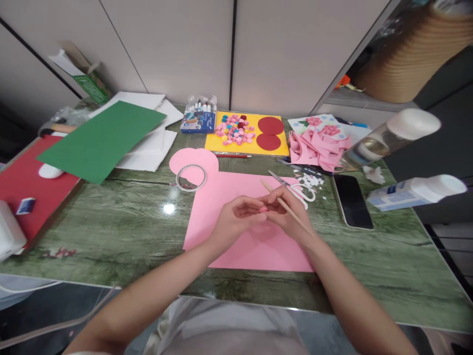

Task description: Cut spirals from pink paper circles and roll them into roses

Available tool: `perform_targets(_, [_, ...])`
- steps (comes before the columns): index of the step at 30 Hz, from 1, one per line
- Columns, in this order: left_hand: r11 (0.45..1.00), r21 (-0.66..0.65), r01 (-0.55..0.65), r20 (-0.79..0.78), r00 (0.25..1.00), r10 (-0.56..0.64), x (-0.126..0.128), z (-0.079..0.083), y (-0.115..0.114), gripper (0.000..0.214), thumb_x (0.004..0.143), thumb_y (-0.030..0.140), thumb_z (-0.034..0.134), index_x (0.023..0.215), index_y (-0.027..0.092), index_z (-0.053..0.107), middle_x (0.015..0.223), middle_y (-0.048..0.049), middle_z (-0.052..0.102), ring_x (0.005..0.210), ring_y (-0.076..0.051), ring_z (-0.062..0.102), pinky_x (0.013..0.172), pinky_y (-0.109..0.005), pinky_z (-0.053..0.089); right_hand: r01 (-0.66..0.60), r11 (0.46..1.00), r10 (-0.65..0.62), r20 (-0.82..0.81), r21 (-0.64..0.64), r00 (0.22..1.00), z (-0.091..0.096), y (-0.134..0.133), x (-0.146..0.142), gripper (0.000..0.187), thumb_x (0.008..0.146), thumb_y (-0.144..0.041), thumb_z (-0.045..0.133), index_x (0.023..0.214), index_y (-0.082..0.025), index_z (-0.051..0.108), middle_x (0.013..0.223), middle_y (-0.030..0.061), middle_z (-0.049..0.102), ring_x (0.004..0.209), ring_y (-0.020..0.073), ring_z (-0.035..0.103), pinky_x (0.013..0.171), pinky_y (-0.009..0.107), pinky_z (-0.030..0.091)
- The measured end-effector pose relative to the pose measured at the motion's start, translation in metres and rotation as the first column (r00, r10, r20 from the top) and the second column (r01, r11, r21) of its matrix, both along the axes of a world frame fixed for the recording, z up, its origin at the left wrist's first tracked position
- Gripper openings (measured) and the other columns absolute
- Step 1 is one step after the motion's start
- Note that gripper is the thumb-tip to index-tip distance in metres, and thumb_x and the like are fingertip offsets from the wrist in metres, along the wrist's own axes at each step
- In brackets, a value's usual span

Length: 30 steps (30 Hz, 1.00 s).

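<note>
Both of my hands meet over a large pink paper sheet [258, 254] on the table. My left hand [234, 219] and my right hand [291, 214] close their fingertips on a small curled pink paper piece [263, 209], which they partly hide. A thin wooden stick [269, 188] also rests in my right hand, slanting across it from the fingers to the wrist. White-handled scissors [306, 192] lie just beyond that hand, partly open. To the left, a tape roll [178, 181] overlaps some pink paper circles [201, 156].
Behind are a yellow sheet [284, 143] with colourful paper bits [236, 130] and red circles [269, 126], pink scraps [320, 148] and a marker box [197, 122]. A phone [353, 201] and two bottles [417, 191] stand right; green paper [103, 140] lies left.
</note>
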<state>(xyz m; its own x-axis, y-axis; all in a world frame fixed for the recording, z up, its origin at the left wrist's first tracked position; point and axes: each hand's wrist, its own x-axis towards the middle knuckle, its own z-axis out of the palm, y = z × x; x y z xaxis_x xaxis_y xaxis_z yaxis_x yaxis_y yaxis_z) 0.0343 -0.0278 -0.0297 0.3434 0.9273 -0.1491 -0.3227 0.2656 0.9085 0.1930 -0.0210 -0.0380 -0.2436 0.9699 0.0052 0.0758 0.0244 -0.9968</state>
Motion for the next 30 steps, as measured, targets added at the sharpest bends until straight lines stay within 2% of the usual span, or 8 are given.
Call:
perform_targets(6, [0.994,-0.112,0.007,0.095,0.995,0.003,0.0,-0.007,0.004,0.012,0.066,0.022,0.067,0.075,0.014,0.065,0.084,-0.0048,0.066,0.083,-0.015,0.06,0.078,-0.03,0.044,0.017,0.989,-0.046,0.202,0.145,0.978,0.001,-0.001,0.001,0.031,0.066,-0.036,0.07,0.081,-0.025,0.045,0.092,0.0038,0.067,0.088,0.0227,0.063,0.076,0.038,0.05])
perform_targets(10, [0.987,-0.16,0.002,0.121,0.992,0.017,0.0,-0.01,0.007,0.009,0.066,0.02,0.067,0.072,0.015,0.065,0.081,-0.0027,0.066,0.078,-0.012,0.059,0.076,-0.027,0.043,-0.009,0.979,-0.046,0.269,0.202,0.962,0.0,-0.001,0.002,0.03,0.067,-0.035,0.07,0.081,-0.025,0.046,0.094,0.004,0.066,0.089,0.0223,0.063,0.078,0.037,0.049])
perform_targets(15, [0.981,-0.19,0.043,0.198,0.98,-0.005,0.0,-0.014,0.008,0.012,0.066,0.019,0.067,0.077,0.015,0.064,0.084,-0.0035,0.066,0.084,-0.013,0.06,0.08,-0.028,0.042,-0.015,0.973,-0.052,0.283,0.23,0.958,-0.001,-0.001,0.002,0.029,0.068,-0.034,0.069,0.084,-0.025,0.046,0.09,0.0035,0.065,0.085,0.0209,0.063,0.077,0.036,0.05])
perform_targets(21, [0.961,-0.272,0.051,0.246,0.969,0.018,0.0,-0.017,0.01,0.013,0.069,0.019,0.063,0.082,0.018,0.063,0.082,-0.0011,0.065,0.076,-0.009,0.058,0.072,-0.023,0.04,0.007,0.983,-0.048,0.217,0.185,0.975,-0.001,-0.001,-0.002,0.028,0.07,-0.036,0.066,0.088,-0.024,0.048,0.09,0.0035,0.061,0.082,0.0192,0.061,0.077,0.036,0.051])
perform_targets(27, [0.965,-0.262,0.029,0.2,0.979,0.025,-0.001,-0.02,0.01,0.016,0.067,0.018,0.065,0.082,0.018,0.062,0.081,-0.0006,0.066,0.077,-0.01,0.058,0.073,-0.025,0.04,0.016,0.985,-0.051,0.207,0.17,0.977,0.003,-0.001,-0.003,0.023,0.073,-0.032,0.064,0.087,-0.024,0.048,0.081,0.0016,0.059,0.077,0.0175,0.06,0.072,0.033,0.05])
perform_targets(30, [0.978,-0.209,0.02,0.158,0.987,0.013,-0.002,-0.016,0.008,0.014,0.068,0.02,0.063,0.082,0.018,0.062,0.085,-0.0016,0.065,0.083,-0.013,0.058,0.079,-0.028,0.041,0.037,0.986,-0.069,0.199,0.164,0.978,0.004,-0.002,-0.004,0.021,0.073,-0.031,0.064,0.085,-0.024,0.049,0.081,0.0017,0.059,0.076,0.0179,0.06,0.069,0.032,0.051])
